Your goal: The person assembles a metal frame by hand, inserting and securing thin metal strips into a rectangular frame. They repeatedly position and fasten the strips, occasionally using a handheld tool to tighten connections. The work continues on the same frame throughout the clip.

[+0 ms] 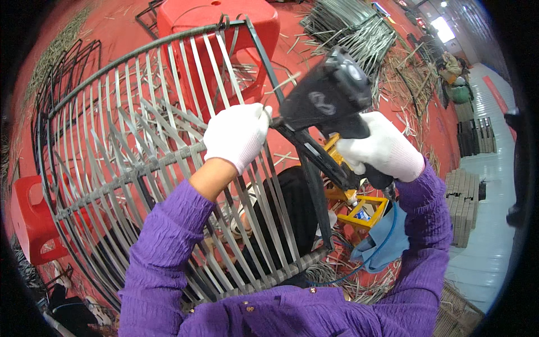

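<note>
Across my lap leans a curved dark metal frame (pixel 260 48) strung with many flat grey strips (pixel 132 84), some woven round its middle bar. My left hand (pixel 237 137), in a white glove, is closed at the frame's right side, fingers pinched near a strip end; what lies between them is hidden. Gloved in white too, my right hand (pixel 384 147) wraps round the grip of a black air stapler (pixel 323 96). The stapler's nose is close beside my left fingertips at the frame's bar; whether it touches is unclear. A blue air hose (pixel 377 247) runs below the stapler.
Red plastic stools stand behind the frame (pixel 247 17) and at the left (pixel 36 216). A yellow metal stand (pixel 365 212) and blue cloth (pixel 384 238) are by my right forearm. Strip bundles (pixel 356 33) and offcuts litter the red floor. Flat stacks (pixel 461 205) line the right.
</note>
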The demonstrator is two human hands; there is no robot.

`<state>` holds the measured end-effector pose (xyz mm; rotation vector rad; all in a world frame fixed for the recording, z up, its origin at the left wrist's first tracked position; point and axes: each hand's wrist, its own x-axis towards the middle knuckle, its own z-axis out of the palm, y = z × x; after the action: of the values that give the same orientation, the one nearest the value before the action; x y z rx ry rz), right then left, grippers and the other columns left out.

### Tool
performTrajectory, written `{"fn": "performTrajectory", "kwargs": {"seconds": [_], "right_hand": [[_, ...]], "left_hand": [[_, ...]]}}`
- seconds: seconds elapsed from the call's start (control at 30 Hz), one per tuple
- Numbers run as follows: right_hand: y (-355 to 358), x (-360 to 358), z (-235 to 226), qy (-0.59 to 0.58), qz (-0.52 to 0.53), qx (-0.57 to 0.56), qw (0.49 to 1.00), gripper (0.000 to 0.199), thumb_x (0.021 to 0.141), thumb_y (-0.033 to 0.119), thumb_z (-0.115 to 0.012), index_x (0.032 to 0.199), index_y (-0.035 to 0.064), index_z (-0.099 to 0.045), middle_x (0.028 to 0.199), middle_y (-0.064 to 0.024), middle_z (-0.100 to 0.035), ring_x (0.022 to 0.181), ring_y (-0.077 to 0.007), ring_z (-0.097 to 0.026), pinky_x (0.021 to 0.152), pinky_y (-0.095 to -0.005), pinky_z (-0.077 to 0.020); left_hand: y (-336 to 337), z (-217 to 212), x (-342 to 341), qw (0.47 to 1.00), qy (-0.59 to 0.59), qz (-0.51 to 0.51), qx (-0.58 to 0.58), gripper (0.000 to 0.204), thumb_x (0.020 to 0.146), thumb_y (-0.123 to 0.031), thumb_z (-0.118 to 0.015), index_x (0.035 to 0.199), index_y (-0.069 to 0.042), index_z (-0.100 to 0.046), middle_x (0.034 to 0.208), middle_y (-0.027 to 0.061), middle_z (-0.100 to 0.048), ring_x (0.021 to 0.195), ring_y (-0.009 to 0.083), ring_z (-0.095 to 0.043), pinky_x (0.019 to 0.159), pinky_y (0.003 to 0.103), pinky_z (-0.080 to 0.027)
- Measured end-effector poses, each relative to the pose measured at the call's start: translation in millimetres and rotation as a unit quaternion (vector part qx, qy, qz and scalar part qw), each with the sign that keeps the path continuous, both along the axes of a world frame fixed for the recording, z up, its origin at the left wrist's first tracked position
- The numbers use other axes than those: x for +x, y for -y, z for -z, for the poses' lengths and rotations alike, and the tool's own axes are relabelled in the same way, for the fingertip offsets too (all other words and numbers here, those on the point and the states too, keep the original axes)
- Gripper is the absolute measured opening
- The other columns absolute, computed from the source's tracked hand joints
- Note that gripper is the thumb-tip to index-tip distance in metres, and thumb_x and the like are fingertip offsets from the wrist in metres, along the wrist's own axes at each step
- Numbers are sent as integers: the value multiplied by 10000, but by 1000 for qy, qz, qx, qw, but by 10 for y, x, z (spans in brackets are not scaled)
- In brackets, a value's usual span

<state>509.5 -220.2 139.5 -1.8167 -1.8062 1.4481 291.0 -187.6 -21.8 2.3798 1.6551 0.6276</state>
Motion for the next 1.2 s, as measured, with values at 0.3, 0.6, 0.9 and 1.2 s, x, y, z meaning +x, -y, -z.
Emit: {"fn": "performTrajectory", "kwargs": {"seconds": [0.3, 0.6, 0.9, 1.2], "right_hand": [[-134, 1847, 1617, 245, 197, 162, 935, 219, 816, 236, -609, 844, 27, -668, 728, -132, -682, 655, -292, -667, 644, -410, -525], [454, 2040, 3337, 505, 247, 193, 804, 663, 898, 313, -661, 1450, 48, -407, 1114, -219, -619, 1012, -362, -616, 890, -455, -494], [97, 556, 2409, -65, 130, 326, 934, 239, 954, 86, -567, 1161, 25, -669, 1106, -119, -609, 1013, -245, -614, 934, -355, -484], [-1630, -754, 2004, -265, -197, 122, 936, 392, 1044, 272, -482, 1236, -43, -615, 1104, -107, -683, 1043, -177, -633, 933, -321, -500]], "left_hand": [[140, -135, 31, 948, 202, 17, 244, 98, 816, -175, -725, 753, -139, -658, 850, 1, -646, 875, 266, -593, 878, 447, -427], [93, -113, 149, 1000, 1, 11, 3, 352, 934, -431, -599, 789, -117, -664, 663, 100, -621, 663, 289, -654, 694, 412, -494], [202, -388, 135, 998, 11, 40, -53, 353, 966, -439, -551, 852, -120, -650, 728, 114, -643, 646, 311, -663, 565, 435, -511], [-693, -1186, -389, 981, 10, 128, 145, 213, 921, -295, -619, 1011, -102, -632, 792, 125, -627, 785, 320, -658, 707, 437, -530]]}}
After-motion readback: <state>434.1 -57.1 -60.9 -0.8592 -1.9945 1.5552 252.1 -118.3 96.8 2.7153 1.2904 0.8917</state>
